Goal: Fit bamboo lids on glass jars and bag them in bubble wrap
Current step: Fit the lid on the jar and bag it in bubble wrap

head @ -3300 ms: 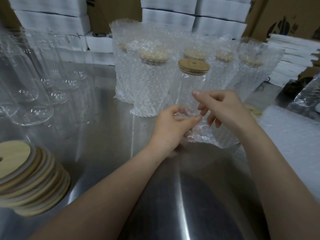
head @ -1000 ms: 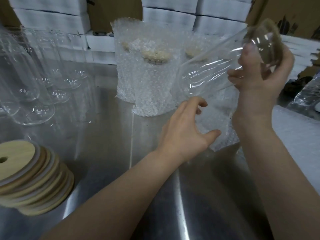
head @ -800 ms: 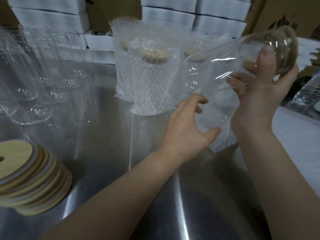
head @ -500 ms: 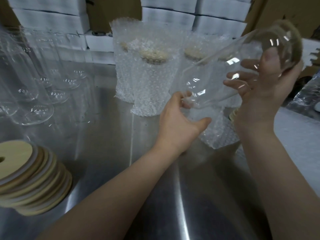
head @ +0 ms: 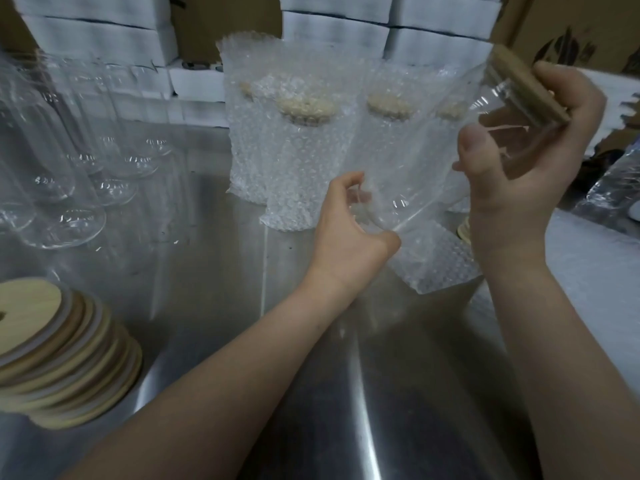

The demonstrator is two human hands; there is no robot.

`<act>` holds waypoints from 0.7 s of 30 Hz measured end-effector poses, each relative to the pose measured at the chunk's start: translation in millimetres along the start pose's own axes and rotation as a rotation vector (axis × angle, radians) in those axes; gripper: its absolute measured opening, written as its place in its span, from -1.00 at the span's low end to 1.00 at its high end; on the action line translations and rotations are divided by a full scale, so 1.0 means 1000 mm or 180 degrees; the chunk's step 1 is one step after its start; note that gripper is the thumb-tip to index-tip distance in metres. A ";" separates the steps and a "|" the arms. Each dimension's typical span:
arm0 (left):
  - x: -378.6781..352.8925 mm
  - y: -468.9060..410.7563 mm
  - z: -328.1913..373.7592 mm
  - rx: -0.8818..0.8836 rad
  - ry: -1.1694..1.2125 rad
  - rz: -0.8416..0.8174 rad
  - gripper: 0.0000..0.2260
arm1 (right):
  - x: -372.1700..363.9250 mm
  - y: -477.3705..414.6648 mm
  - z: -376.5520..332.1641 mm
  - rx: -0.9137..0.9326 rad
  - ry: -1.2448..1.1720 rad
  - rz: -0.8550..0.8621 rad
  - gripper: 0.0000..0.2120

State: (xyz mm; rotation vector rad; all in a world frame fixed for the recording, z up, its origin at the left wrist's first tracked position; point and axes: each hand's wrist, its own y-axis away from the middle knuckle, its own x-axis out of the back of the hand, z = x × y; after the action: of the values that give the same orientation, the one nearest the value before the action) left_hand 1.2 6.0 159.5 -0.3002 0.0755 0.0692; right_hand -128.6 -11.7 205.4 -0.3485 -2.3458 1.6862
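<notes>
My right hand (head: 519,161) grips a clear glass jar (head: 426,157) near its top, tilted so its bamboo lid (head: 526,90) points up and to the right. The jar's base points down-left. My left hand (head: 349,230) pinches the mouth of an empty bubble wrap bag (head: 433,261) that lies on the steel table (head: 214,271) just under the jar's base. The jar's base is at the bag's mouth; I cannot tell if it is inside.
Several bagged, lidded jars (head: 294,150) stand behind my hands. Bare glass jars (head: 69,188) stand at the left. A stack of bamboo lids (head: 52,355) sits at the near left. White foam sheets (head: 595,278) lie to the right, white boxes (head: 329,26) and cardboard behind.
My right hand lifted the lidded jar off the table and tilted it, base toward the left. My left hand closed on the bag's mouth and drew it up to the jar's base.
</notes>
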 end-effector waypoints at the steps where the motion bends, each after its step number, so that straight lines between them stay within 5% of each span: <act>1: 0.001 0.000 0.000 -0.0032 0.0075 0.0040 -0.41 | 0.001 -0.006 -0.002 -0.0172 0.0058 0.0026 -0.48; 12: 0.008 0.002 0.001 -0.0667 0.0279 0.0548 -0.61 | 0.004 0.001 0.013 -0.0374 0.0362 0.0011 -0.42; 18: 0.007 -0.001 -0.010 -0.0138 -0.0940 0.0051 -0.02 | 0.001 0.003 0.014 -0.0686 0.0364 0.0139 -0.45; 21: 0.003 -0.004 -0.020 0.0049 -0.1519 -0.0041 0.08 | -0.002 0.005 0.015 -0.0824 0.0338 0.0191 -0.48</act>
State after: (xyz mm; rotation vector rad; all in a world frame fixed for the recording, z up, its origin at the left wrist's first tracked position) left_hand 3.7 -3.3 141.5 -0.2621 -0.3991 0.1257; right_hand -131.6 -24.2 196.3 -0.5451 -2.4986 1.3515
